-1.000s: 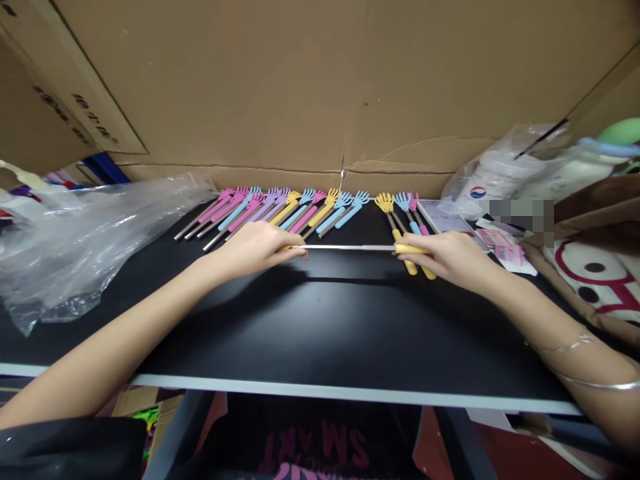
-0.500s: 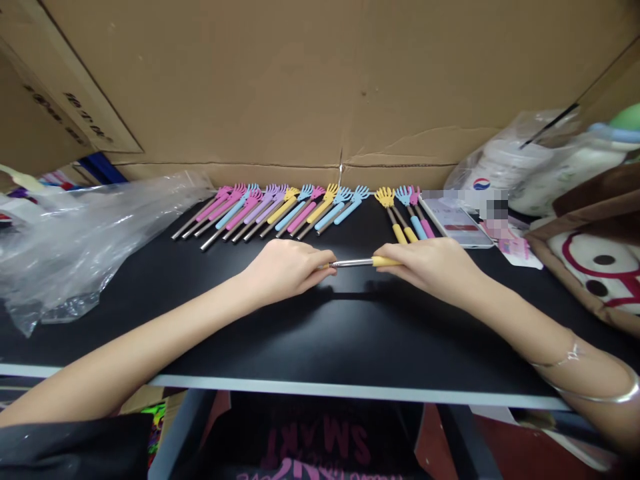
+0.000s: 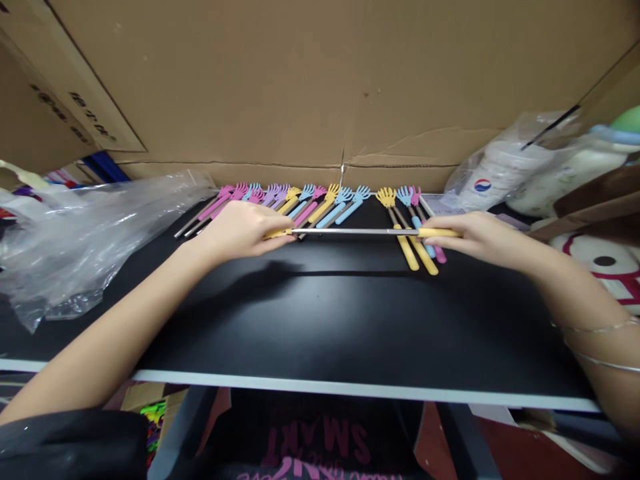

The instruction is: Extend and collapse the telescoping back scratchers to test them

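A yellow telescopic back scratcher (image 3: 345, 231) is stretched level above the table, its thin metal rod drawn out long. My left hand (image 3: 245, 230) grips its yellow claw end, most of which the fingers hide. On the yellow handle at the other end, my right hand (image 3: 485, 240) is closed. Behind my left hand lies a row of pink, blue, purple and yellow back scratchers (image 3: 327, 207), side by side with claws toward the back. Under the held rod's right part lies a smaller group of back scratchers (image 3: 407, 250), yellow, blue and pink.
A clear plastic bag (image 3: 100, 233) lies crumpled at the left. At the right stand bagged white cups (image 3: 500, 173), a bottle with a green cap (image 3: 627, 120) and a brown bag with a cartoon face (image 3: 605, 263). Cardboard (image 3: 250, 87) walls the back of the black table (image 3: 320, 333).
My hands have moved apart, left hand leftward and right hand rightward. The back scratcher's rod between them has grown much longer, and both hands are slightly higher in view.
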`<state>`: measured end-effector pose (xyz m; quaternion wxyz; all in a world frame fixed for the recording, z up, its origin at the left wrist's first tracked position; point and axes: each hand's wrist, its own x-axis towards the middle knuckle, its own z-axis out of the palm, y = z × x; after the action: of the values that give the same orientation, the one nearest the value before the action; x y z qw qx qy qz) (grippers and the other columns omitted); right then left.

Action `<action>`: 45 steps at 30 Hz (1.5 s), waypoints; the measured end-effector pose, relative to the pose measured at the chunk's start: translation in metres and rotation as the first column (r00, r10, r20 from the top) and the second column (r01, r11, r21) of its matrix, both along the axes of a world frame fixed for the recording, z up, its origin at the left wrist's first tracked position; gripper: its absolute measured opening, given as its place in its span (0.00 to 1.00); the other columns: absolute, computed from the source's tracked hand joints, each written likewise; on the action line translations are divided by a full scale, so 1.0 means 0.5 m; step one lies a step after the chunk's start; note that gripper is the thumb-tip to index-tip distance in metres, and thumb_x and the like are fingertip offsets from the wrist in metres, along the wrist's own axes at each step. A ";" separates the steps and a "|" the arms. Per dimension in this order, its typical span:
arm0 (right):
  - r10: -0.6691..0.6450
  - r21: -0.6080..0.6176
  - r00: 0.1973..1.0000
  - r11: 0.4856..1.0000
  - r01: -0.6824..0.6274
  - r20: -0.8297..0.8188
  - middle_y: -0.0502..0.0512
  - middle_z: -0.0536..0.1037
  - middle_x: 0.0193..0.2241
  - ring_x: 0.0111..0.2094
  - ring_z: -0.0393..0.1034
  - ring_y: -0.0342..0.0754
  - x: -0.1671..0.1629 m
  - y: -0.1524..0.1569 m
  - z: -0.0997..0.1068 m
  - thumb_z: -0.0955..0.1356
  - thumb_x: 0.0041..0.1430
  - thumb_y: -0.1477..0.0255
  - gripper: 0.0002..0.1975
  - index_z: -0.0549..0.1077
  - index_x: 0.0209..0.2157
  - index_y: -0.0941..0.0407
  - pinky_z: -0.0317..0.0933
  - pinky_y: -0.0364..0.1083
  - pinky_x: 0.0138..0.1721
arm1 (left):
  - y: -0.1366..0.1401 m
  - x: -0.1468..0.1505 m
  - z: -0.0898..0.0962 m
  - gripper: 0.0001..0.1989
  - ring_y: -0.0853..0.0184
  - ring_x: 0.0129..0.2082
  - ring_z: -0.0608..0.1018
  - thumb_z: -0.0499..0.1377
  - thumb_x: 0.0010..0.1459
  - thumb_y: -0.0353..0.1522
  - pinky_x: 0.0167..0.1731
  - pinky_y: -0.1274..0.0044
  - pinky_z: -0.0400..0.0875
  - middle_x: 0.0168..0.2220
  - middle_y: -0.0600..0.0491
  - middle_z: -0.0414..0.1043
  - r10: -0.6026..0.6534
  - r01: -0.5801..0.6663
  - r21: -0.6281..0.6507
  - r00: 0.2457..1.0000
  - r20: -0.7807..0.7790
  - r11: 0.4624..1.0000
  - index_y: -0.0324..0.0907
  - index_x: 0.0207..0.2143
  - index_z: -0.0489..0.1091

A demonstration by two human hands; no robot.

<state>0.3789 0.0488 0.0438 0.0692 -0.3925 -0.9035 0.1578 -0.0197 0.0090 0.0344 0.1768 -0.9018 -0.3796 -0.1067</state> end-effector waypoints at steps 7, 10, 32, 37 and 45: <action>-0.073 0.282 0.993 0.958 0.045 0.090 0.50 0.72 0.19 0.20 0.66 0.46 -0.013 -0.011 -0.017 0.57 0.63 0.53 0.21 0.72 0.37 0.53 0.53 0.44 0.25 | 0.007 -0.002 -0.024 0.20 0.70 0.26 0.76 0.44 0.66 0.39 0.22 0.78 0.54 0.27 0.52 0.77 -0.038 0.044 0.171 0.998 -0.043 0.984 0.42 0.33 0.74; -0.049 0.353 0.994 0.936 0.012 0.095 0.50 0.73 0.18 0.19 0.66 0.45 -0.041 -0.025 -0.030 0.56 0.64 0.53 0.22 0.73 0.36 0.53 0.51 0.43 0.23 | 0.001 0.022 -0.041 0.19 0.70 0.25 0.76 0.45 0.67 0.38 0.22 0.78 0.54 0.25 0.54 0.76 -0.095 0.096 0.187 0.995 -0.018 0.978 0.42 0.33 0.73; 0.023 0.598 0.989 0.795 -0.106 0.145 0.50 0.80 0.27 0.25 0.73 0.44 -0.150 -0.112 -0.078 0.55 0.68 0.59 0.20 0.72 0.37 0.53 0.47 0.42 0.21 | -0.056 0.120 -0.076 0.15 0.72 0.22 0.75 0.47 0.66 0.37 0.21 0.78 0.54 0.23 0.57 0.73 -0.148 0.140 0.124 0.987 0.063 0.982 0.42 0.33 0.70; 0.009 0.589 0.986 0.801 -0.108 0.167 0.51 0.77 0.22 0.22 0.70 0.43 -0.145 -0.111 -0.070 0.54 0.67 0.56 0.22 0.72 0.34 0.54 0.45 0.42 0.21 | -0.050 0.113 -0.069 0.15 0.72 0.22 0.74 0.49 0.65 0.38 0.21 0.78 0.51 0.23 0.57 0.73 -0.143 0.137 0.096 0.988 0.057 0.986 0.42 0.32 0.70; -0.042 0.281 0.994 0.960 0.012 0.101 0.51 0.74 0.19 0.20 0.66 0.45 -0.037 -0.026 -0.010 0.54 0.63 0.49 0.25 0.70 0.33 0.52 0.52 0.43 0.23 | 0.002 0.008 -0.008 0.20 0.70 0.27 0.75 0.46 0.66 0.42 0.23 0.80 0.53 0.26 0.54 0.75 0.015 -0.015 -0.016 1.000 0.001 1.000 0.43 0.33 0.72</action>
<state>0.3604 0.0358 0.0387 0.0782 -0.3988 -0.9137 0.0063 -0.0155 0.0098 0.0305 0.1702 -0.9002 -0.3874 -0.1030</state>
